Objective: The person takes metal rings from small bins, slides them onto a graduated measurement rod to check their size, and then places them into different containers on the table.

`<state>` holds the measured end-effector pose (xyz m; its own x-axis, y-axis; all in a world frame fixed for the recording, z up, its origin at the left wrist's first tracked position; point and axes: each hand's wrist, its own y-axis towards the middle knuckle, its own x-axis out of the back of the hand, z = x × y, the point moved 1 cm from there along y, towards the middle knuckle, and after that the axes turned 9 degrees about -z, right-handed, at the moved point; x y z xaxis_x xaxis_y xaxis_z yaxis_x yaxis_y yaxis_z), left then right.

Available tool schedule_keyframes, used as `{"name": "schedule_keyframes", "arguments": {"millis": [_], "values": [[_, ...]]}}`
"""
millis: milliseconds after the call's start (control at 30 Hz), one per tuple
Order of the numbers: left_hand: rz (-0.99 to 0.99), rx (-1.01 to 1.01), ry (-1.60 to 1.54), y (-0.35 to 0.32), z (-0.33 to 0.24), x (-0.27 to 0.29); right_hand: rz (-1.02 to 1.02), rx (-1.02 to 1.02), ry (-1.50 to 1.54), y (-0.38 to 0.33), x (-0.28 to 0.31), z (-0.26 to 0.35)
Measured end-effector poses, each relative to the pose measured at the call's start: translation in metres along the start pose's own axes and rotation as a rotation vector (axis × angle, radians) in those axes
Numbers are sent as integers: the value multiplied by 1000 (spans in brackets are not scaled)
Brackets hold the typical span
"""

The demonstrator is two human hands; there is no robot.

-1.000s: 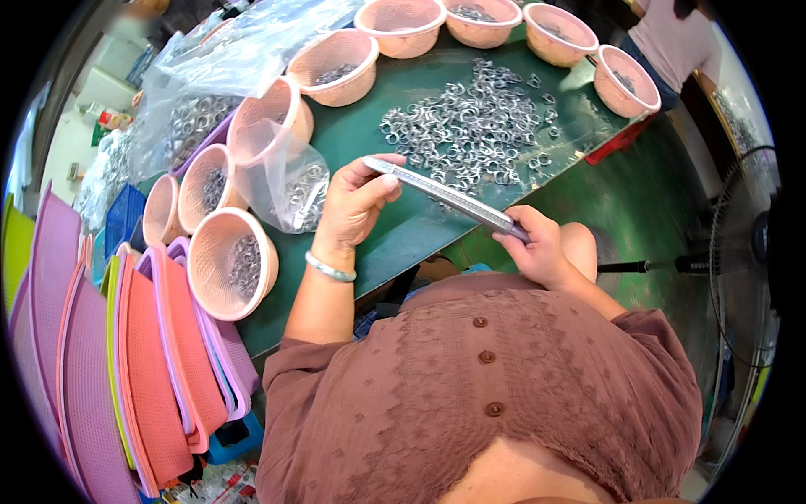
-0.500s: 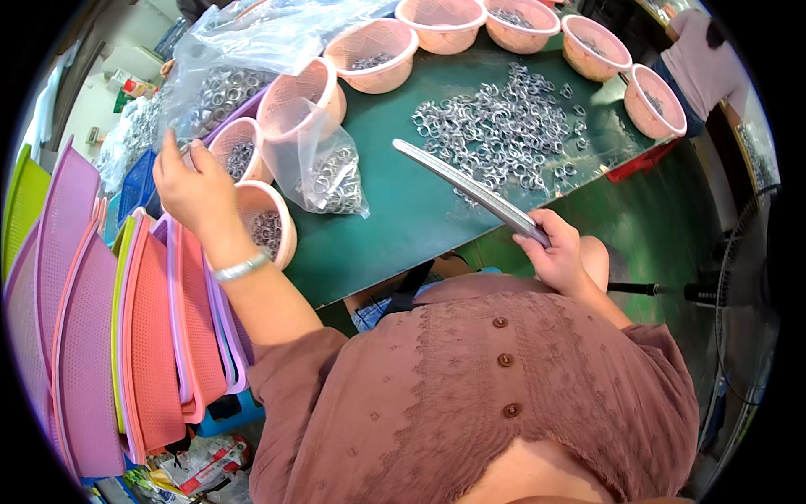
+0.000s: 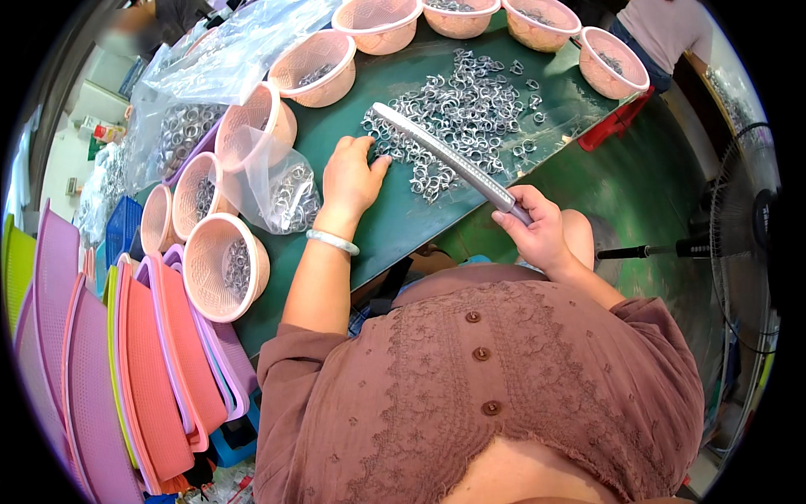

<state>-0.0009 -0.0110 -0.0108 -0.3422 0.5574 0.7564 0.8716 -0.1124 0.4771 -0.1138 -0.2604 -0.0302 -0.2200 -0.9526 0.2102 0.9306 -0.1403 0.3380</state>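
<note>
I keep my right hand (image 3: 537,235) gripping the rod (image 3: 449,160) steady over the rings (image 3: 470,101) mid-table, while my left hand (image 3: 351,176), fingers loosely together, gathers near ones.

I sit at a dark green table (image 3: 395,227) that runs up and away to my right. Pink perforated baskets (image 3: 220,267) line its left and far edges. Low on my left stands a stack of flat trays (image 3: 101,370) in pink, purple and salmon, with a blue crate (image 3: 122,228) beyond them. To my right lies a green floor (image 3: 646,193), where a standing fan (image 3: 747,227) sits. Daylight brightens the far left corner.
</note>
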Motion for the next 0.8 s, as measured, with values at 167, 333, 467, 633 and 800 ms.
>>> {"name": "schedule_keyframes", "arguments": {"millis": [167, 333, 467, 633, 800], "values": [[74, 128, -9, 7, 4, -11, 1, -19, 8, 0, 3, -4], [-101, 147, -286, 3, 17, -14, 14, -10, 27, 1, 0, -9], [-35, 649, -1153, 5, 18, -3, 22, -32, -7, 2, -2, -6], [31, 739, -1069, 2, 25, -3, 78, -22, -69, 2, -6, -5], [-6, 692, -702, -1, 23, -3, 40, -107, -28, 1, -7, -12]]}}
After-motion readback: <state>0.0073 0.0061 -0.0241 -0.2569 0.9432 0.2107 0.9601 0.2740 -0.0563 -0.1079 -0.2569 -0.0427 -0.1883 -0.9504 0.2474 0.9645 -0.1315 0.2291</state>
